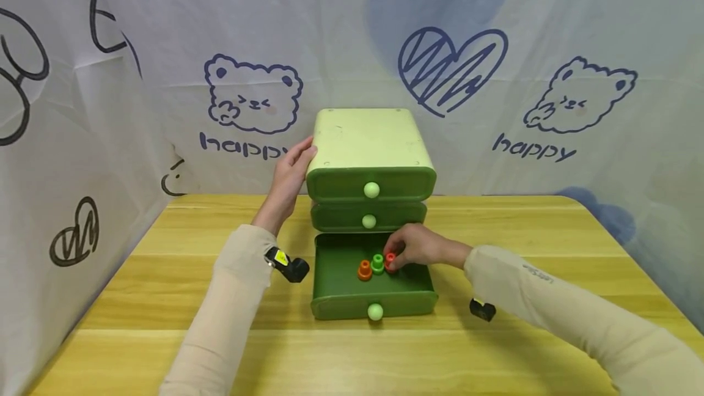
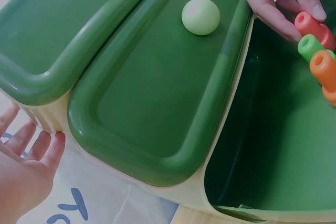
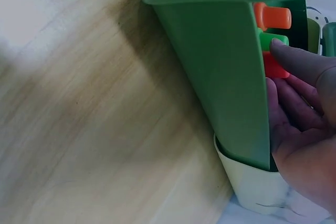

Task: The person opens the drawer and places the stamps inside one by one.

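A small drawer cabinet with a pale yellow shell and green drawer fronts stands on the table. Its bottom drawer is pulled out. Inside it, an orange peg, a green peg and a red peg stand in a row, each stepped with a hole in its top. My right hand reaches into the drawer and pinches the red peg, thumb and fingers on opposite sides of it. With extended fingers, my left hand rests against the cabinet's upper left side; the left wrist view shows its fingertips there.
The two upper drawers, the top drawer and the middle drawer, are closed, each with a round pale knob. Wooden table surrounds the cabinet. A white cloth printed with bears and hearts hangs behind.
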Demonstrator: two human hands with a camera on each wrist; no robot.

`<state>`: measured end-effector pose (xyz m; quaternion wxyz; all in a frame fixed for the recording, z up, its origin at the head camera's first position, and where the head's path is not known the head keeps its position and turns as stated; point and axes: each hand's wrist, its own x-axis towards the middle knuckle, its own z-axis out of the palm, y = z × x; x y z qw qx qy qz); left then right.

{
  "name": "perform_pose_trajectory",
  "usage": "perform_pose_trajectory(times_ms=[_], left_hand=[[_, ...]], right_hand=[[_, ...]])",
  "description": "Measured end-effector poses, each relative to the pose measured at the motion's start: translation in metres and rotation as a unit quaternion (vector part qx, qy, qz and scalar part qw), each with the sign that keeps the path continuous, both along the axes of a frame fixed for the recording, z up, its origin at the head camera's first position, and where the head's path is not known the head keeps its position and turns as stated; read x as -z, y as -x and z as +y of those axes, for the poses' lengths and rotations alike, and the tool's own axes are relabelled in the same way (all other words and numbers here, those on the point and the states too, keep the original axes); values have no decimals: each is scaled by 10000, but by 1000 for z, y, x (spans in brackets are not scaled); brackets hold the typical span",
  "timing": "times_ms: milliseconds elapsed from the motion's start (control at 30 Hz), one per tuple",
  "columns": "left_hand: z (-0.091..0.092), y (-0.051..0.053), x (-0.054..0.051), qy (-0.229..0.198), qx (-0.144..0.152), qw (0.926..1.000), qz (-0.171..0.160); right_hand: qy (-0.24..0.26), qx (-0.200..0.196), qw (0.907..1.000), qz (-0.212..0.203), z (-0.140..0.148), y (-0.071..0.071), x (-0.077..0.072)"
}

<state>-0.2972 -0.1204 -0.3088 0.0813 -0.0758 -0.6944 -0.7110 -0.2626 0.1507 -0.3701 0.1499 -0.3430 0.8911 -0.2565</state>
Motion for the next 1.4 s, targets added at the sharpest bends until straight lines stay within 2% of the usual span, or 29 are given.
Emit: perform_pose_trajectory(times_ms=[533, 633, 733, 900, 1000, 1200, 1400], left_hand=[[-2, 0, 2, 13, -25, 10000, 21], [-3, 0, 3, -29, -18, 10000, -7], [-3, 0, 4, -69, 102, 9999, -28], [-2, 0, 1, -69, 156, 9998, 76], [0, -1, 0, -77, 131, 9998, 119], [2, -1, 0, -39, 99, 9999, 36], [1, -1, 1, -9, -6, 10000, 0]], right_hand=[[163, -41, 9998, -47, 0, -2, 3], [154, -102, 9998, -79, 1, -4, -1], [196, -121, 9996, -135, 8, -10, -13], [615, 30, 9978, -255, 22, -29, -41], [1001, 182, 9934, -534, 30, -48, -49], [1602, 462, 9744, -1509, 35, -87, -48], [1824, 952, 9560, -2090, 18, -115, -36]])
